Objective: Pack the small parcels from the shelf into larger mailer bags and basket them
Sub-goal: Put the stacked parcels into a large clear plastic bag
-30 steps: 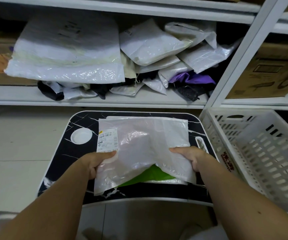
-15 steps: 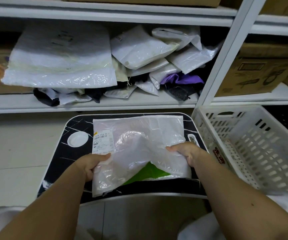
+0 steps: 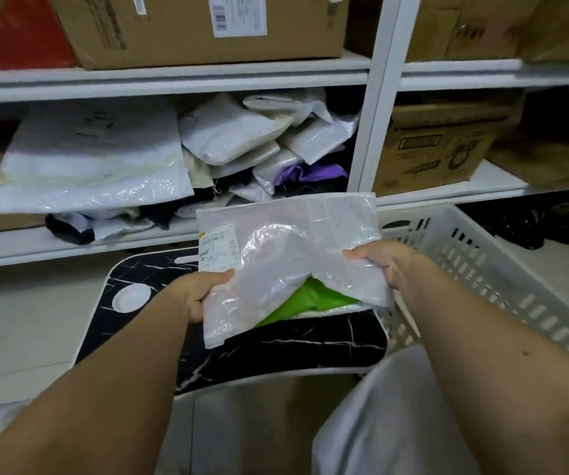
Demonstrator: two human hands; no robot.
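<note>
Dim, even indoor light, soft shadows, wide-angle bending at edges, motion blur upper right

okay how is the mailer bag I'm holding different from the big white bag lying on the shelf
The mailer bag is held up between the left hand and right hand; the big shelf bag lies flat. The held one carries a printed label and shows a green parcel at its mouth; the shelf bag is larger. Both are whitish plastic.

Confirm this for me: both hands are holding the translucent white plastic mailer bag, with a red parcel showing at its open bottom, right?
Not quite. The parcel showing at the open bottom of the translucent white plastic mailer bag is bright green, not red. The head view shows it. The left hand and right hand do both hold the bag.
</note>
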